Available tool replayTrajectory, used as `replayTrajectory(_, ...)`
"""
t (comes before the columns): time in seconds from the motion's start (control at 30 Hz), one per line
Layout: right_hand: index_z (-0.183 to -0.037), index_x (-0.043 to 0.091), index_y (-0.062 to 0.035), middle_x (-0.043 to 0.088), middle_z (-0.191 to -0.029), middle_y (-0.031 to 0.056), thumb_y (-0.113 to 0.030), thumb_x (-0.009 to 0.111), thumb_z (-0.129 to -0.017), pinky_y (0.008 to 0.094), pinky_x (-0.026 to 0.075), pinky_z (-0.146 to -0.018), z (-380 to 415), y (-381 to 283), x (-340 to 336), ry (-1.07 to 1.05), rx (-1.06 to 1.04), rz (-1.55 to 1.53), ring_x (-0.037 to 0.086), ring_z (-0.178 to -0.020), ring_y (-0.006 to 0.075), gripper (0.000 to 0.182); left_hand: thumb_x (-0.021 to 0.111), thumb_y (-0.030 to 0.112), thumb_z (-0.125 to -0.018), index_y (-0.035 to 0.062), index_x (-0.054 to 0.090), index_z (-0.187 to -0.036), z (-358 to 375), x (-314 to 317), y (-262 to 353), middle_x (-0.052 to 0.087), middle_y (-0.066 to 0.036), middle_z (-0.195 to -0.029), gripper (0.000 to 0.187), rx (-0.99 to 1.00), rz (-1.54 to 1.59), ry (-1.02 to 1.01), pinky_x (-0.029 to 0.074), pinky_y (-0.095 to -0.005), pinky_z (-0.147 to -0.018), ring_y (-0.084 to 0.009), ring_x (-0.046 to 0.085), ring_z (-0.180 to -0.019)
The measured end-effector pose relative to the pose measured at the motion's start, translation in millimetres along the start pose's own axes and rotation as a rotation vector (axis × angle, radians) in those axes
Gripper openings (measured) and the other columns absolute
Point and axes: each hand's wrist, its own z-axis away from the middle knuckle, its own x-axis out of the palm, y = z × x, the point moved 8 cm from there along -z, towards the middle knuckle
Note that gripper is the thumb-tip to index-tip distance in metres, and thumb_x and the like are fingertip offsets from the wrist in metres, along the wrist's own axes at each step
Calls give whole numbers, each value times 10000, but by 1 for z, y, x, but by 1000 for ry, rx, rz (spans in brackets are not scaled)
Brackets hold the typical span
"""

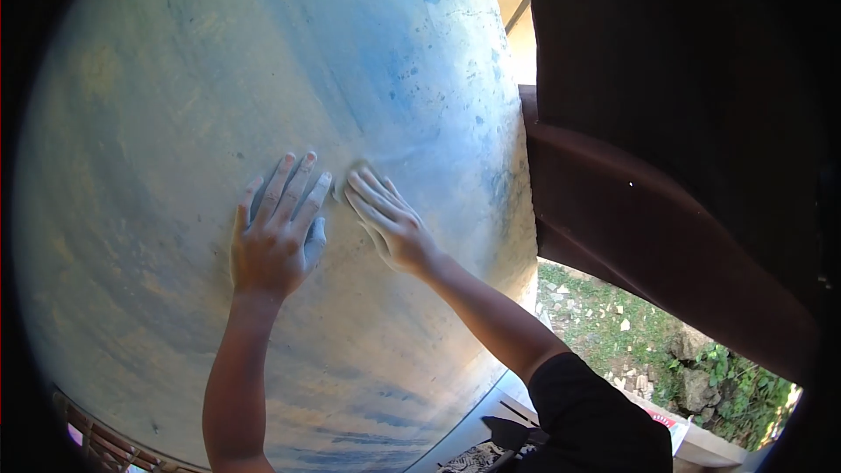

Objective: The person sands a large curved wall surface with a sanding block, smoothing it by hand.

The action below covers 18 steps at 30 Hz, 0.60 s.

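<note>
A large curved surface [350, 333], pale with blue streaks and dark specks, fills most of the head view. My left hand [276, 232] lies against it with the fingers spread and the thumb out to the side. Just to its right, my right hand [390, 219] rests on the same surface, its fingers stretched flat and close together, pointing up and left. A pale rounded edge with a thin shadow shows by the right fingertips; what it is cannot be made out. Whitish-grey powder or paste coats the fingers of both hands.
Dark brown sheeting or cloth [639, 201] hangs along the right side, against the surface's edge. Below it are grass, stones [696, 377] and green plants. A light-coloured ledge [710, 445] runs at the lower right, and a brown slatted structure [109, 447] shows at the lower left.
</note>
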Motion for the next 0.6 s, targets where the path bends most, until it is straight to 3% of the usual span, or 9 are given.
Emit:
replayTrajectory(0.03,-1475,596,8,473,-1606,262,53,613,-923,462,283,-1283,6,-1,5,-154,-43,27,400,-1542,388,553,676,302,-946,305,614,-1469,0,-1,0,443,58,-1682,526,2,-19,10,294,-441,-1273,-161,370,-1567)
replayTrajectory(0.13,-1469,612,-2,577,-1521,254,42,605,-963,409,538,-1069,33,69,-43,300,5,10,635,-1361,295,508,677,303,-946,298,624,-1460,1,-1,0,443,53,-1683,517,13,-27,33,304,-437,-1269,-163,372,-1567)
replayTrajectory(0.2,-1354,664,77,653,-1399,285,-17,543,-1049,357,600,-768,37,128,-82,362,532,313,724,-806,257,341,669,291,-940,292,607,-1484,1,2,0,441,40,-1686,548,29,-31,34,304,-445,-1270,-179,369,-1572)
replayTrajectory(0.27,-1337,666,83,665,-1390,272,-69,537,-1063,372,586,-829,12,124,-106,626,310,479,726,-839,277,339,662,279,-934,287,590,-1509,3,5,0,440,26,-1690,579,25,-32,25,305,-453,-1270,-195,367,-1577)
replayTrajectory(0.33,-1404,617,75,635,-1437,264,-105,540,-1058,394,521,-1062,-7,116,-85,412,1217,-2,709,-1205,346,398,667,275,-934,281,589,-1509,2,3,0,441,22,-1689,580,22,-27,30,304,-453,-1270,-197,366,-1577)
replayTrajectory(0.4,-1482,576,11,645,-1448,218,-120,576,-1078,394,585,-1002,-15,116,-30,362,568,1,708,-1198,311,425,670,281,-939,287,615,-1476,2,0,0,452,33,-1680,541,9,-30,20,314,-446,-1263,-184,376,-1569)
replayTrajectory(0.47,-1497,586,-19,517,-1587,226,-21,582,-994,497,344,-1257,-16,15,-17,324,7,94,482,-1489,389,503,673,287,-943,293,640,-1444,-1,-2,3,464,43,-1671,502,2,-29,24,324,-440,-1257,-171,385,-1560)
replayTrajectory(0.53,-1484,613,-50,509,-1597,218,34,582,-962,494,325,-1266,15,2,-1,1,13,122,444,-1518,383,529,665,286,-947,287,650,-1431,-1,-1,2,471,41,-1666,484,-13,-40,15,317,-441,-1259,-172,388,-1559)
replayTrajectory(0.6,-1499,596,-50,537,-1596,142,23,544,-1016,459,364,-1268,64,46,-9,65,-24,193,424,-1536,315,491,664,291,-948,292,643,-1437,1,2,3,466,45,-1669,489,0,-54,29,310,-438,-1262,-170,382,-1562)
